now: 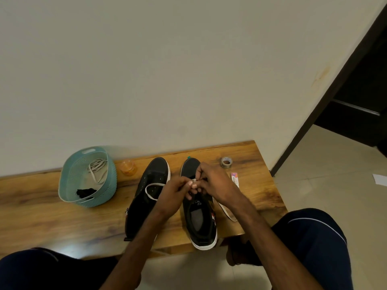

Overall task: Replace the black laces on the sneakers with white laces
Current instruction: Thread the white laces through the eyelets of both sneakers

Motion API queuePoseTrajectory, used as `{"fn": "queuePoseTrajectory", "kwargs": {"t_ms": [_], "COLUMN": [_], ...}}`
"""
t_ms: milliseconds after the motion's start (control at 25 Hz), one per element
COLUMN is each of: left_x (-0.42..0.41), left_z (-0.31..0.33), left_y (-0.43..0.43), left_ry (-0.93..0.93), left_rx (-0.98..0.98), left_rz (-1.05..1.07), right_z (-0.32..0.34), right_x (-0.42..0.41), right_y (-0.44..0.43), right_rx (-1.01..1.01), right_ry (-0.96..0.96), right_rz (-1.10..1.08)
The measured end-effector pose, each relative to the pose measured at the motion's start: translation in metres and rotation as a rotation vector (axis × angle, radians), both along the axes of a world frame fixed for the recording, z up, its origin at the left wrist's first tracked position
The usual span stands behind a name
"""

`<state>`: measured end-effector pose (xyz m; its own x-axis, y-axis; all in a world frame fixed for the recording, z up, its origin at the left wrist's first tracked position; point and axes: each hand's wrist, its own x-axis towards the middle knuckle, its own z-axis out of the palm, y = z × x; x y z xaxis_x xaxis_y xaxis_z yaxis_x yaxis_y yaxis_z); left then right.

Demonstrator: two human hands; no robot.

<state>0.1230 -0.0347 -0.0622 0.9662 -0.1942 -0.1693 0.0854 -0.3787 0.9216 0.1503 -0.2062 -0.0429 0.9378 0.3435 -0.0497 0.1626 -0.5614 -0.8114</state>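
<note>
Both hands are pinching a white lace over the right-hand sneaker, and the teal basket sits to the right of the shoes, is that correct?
No. The teal basket sits to the left of the shoes, not the right; the head view shows it. The rest holds: the left hand and right hand pinch the white lace over the right-hand sneaker.

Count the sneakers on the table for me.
2. Left sneaker lies under the left forearm; right sneaker sits beneath the left hand and right hand. None appears hidden.
</note>
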Motion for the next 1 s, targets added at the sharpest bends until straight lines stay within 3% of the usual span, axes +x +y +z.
{"fn": "queuePoseTrajectory", "kwargs": {"t_ms": [120, 360, 1000], "left_x": [-0.002, -0.005, -0.007], "left_z": [-0.011, -0.035, -0.044], "left_y": [0.000, -0.003, -0.030], "left_ry": [0.051, -0.036, -0.123], "left_rx": [-0.003, 0.238, 0.391], "left_rz": [0.100, 0.265, 0.270], "right_z": [-0.002, -0.013, -0.033], "right_x": [0.000, -0.012, -0.003], "right_y": [0.001, -0.005, -0.008], "right_rx": [-0.045, -0.362, -0.254], "right_ry": [0.012, 0.222, 0.321], "right_rz": [0.003, 0.002, -0.073]}}
